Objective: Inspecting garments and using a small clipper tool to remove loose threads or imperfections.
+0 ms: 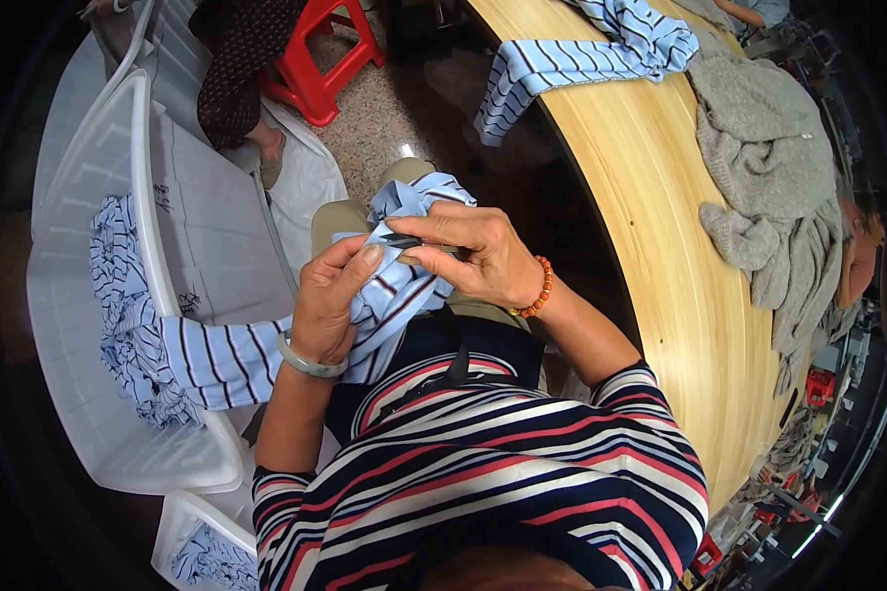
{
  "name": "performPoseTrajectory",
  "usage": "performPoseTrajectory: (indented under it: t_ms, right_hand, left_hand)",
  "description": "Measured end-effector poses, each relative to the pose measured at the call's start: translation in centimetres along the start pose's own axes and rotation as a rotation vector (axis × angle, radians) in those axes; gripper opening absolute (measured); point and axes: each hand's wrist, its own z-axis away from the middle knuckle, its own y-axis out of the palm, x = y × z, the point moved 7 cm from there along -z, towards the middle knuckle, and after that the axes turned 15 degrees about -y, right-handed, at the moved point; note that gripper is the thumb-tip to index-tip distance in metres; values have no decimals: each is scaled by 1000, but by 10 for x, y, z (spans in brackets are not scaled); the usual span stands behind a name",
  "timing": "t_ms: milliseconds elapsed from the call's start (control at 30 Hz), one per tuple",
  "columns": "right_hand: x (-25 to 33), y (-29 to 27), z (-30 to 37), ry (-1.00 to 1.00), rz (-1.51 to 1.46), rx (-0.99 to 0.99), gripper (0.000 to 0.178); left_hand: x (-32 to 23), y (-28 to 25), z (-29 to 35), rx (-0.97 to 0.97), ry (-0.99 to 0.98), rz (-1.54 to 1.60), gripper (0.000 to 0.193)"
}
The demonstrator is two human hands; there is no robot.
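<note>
A light-blue garment (394,295) with dark stripes lies bunched over my lap. My left hand (333,286) is closed, pinching a fold of it between thumb and fingers. In my right hand (478,251), held between thumb and fingers, are small dark thread snips (401,240). Their tips meet the fold right beside my left fingertips. Whether the blades are apart is too small to tell. From my lap, a striped length of the cloth (222,360) runs left under my left forearm to the white plastic bin.
More striped cloth (128,305) is heaped in the white bin (143,197) at left; another bin (172,522) stands below. On the wooden table (650,266) at right lie a striped garment (591,59) and grey knits (759,148). A red stool (330,74) and a person's leg (237,89) are ahead.
</note>
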Motion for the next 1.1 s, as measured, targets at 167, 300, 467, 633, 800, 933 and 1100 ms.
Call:
performPoseTrajectory:
  t_ms: [167, 300, 467, 633, 800, 933, 1100]
  right_hand:
    - [-10, 0, 7, 59, -93, -67, 33]
    - [-14, -5, 11, 104, -137, -157, 32]
    - [-6, -4, 11, 76, -38, -20, 32]
    - [-6, -7, 5, 79, -110, -165, 34]
    - [-26, 18, 9, 234, -292, 89, 24]
    - [-31, -4, 17, 313, -303, -40, 16]
    - [-33, -10, 9, 277, -270, -102, 18]
  left_hand:
    - [3, -3, -2, -11, -4, 7, 25]
    - [4, -2, -2, -12, -18, 9, 25]
    - [4, -2, -2, -17, -9, 11, 25]
    - [3, -2, -2, -33, 37, -62, 25]
    - [-13, 3, 10, -93, 251, -440, 24]
    - [-16, -9, 17, -48, 88, -380, 26]
    - [-7, -8, 19, -4, 32, -322, 27]
